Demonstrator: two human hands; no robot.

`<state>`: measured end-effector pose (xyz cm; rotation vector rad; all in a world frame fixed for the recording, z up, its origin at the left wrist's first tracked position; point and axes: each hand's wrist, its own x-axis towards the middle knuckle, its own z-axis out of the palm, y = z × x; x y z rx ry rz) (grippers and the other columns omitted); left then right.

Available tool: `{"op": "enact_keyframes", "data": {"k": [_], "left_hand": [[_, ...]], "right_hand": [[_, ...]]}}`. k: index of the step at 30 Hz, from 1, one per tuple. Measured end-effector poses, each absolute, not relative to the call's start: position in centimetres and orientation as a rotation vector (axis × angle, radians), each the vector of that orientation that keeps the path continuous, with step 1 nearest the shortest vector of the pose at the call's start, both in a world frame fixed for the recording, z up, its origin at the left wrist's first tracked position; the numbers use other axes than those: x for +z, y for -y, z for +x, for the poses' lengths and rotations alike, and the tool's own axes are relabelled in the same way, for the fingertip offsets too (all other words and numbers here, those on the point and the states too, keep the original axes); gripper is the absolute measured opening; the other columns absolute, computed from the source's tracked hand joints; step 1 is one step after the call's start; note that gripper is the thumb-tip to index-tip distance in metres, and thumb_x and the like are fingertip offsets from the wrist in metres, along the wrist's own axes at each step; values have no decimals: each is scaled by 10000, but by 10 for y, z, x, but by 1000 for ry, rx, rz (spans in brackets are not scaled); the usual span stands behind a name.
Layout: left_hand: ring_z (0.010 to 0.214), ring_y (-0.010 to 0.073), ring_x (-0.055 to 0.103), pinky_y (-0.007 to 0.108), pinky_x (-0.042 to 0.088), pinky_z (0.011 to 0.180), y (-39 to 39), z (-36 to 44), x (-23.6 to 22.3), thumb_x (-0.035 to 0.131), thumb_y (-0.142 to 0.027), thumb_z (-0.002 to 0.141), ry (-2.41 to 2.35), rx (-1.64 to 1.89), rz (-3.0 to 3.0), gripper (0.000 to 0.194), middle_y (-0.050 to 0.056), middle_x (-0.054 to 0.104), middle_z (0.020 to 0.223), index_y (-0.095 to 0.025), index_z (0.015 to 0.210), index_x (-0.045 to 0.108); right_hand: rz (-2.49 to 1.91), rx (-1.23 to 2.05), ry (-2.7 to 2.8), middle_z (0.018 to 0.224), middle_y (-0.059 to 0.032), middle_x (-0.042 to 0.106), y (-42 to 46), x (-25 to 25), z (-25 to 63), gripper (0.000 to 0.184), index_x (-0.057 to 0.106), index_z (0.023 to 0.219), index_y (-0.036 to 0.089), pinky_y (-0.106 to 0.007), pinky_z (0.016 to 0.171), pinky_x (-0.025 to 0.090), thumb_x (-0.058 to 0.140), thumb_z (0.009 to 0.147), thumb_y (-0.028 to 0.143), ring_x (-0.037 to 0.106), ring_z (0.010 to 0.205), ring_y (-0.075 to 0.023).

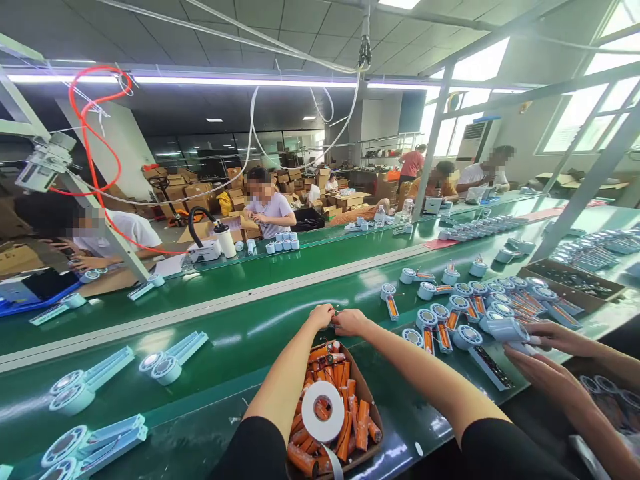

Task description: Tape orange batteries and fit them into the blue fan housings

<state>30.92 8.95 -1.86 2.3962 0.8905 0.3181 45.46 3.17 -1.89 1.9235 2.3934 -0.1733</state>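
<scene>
My left hand (pixel 321 316) and my right hand (pixel 351 323) meet over the green work surface, just beyond a cardboard box (pixel 376 417). Both are closed, fingertips pinched close together around something small, which the fingers mostly hide. Several orange-wrapped battery packs (pixel 363 424) fill the box below my forearms. On top of them lies a roll of white tape (pixel 306 415), its loose end hanging toward me. To the right of my hands, a light-blue housing (pixel 389 301) with a round head and an orange pack in its handle lies on the surface.
A co-worker's hands (pixel 543 360) hold a light-blue housing at the right, beside several similar units. More housings (pixel 170 357) lie at the left. A cardboard tray (pixel 575 280) of small parts stands at the right. People sit across the green conveyor (pixel 220 307).
</scene>
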Motion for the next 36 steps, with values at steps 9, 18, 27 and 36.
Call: {"op": "enact_keyframes", "data": {"k": [9, 18, 27, 36], "left_hand": [[1229, 276, 649, 434, 507, 1134, 16, 200, 14, 703, -445, 962, -725, 361, 2439, 323, 82, 717, 1313, -265, 1229, 734], [1428, 330, 513, 581, 432, 1231, 117, 131, -5, 614, -195, 951, -753, 489, 2599, 378, 75, 683, 1404, -313, 1299, 698], [1507, 378, 435, 601, 544, 1137, 114, 87, -41, 573, -307, 1002, -1021, 1173, 2733, 331, 106, 728, 1258, -276, 1325, 639], [1450, 372, 500, 598, 531, 1145, 128, 66, -18, 617, -195, 968, -1083, 1219, 2800, 301, 92, 746, 1171, -251, 1253, 693]], "right_hand": [[2029, -176, -2533, 1224, -109, 758, -25, -26, 466, 290, 824, 1140, 260, -349, 1049, 509, 568, 1036, 347, 680, 1207, -258], [2595, -233, -2442, 1326, -209, 719, 14, -8, 457, 399, 755, 1261, 168, -443, 1009, 523, 517, 1039, 399, 654, 1219, -352], [1546, -2086, -2784, 638, 17, 639, 188, -29, 350, 429, 835, 937, 241, -269, 555, 445, 747, 844, 650, 597, 566, -165], [1756, -2415, -2525, 726, 12, 667, 205, -18, 307, 581, 749, 1140, 221, -244, 576, 416, 803, 788, 681, 553, 595, -135]]}}
